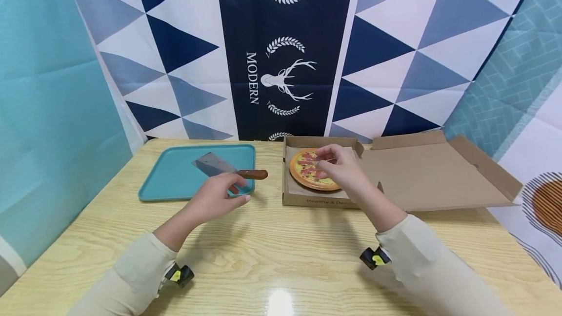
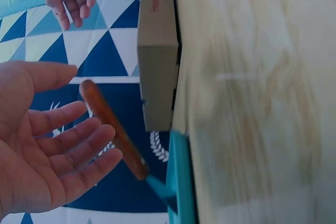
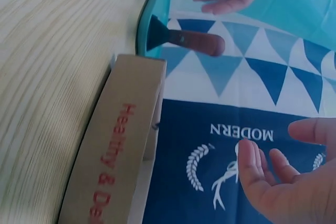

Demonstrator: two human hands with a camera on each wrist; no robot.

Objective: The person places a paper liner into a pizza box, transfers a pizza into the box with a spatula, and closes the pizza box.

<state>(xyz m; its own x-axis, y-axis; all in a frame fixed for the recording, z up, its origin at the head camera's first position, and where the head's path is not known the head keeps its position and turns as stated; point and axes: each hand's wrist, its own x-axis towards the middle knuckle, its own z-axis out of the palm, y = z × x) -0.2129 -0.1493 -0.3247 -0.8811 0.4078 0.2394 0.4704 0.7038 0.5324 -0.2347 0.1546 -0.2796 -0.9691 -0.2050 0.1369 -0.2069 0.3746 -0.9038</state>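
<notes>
A pizza server (image 1: 215,164) with a flat metal blade lies on the teal tray (image 1: 153,179), its brown wooden handle (image 1: 252,174) sticking out past the right rim. My left hand (image 1: 217,194) hovers just in front of the handle, fingers loosely bent and holding nothing; the left wrist view shows the palm (image 2: 31,156) apart from the handle. Over the cardboard box (image 1: 320,200) hangs my right hand (image 1: 344,167), thumb and fingers spread apart with nothing between them. Inside the box a round pizza (image 1: 307,169) sits on an orange-rimmed base, partly hidden behind that hand.
The box's lid (image 1: 430,174) lies folded open to the right, its flaps raised. All of this stands on a light wooden table (image 1: 272,257). A patterned cloth (image 1: 285,62) hangs right behind the tray and box.
</notes>
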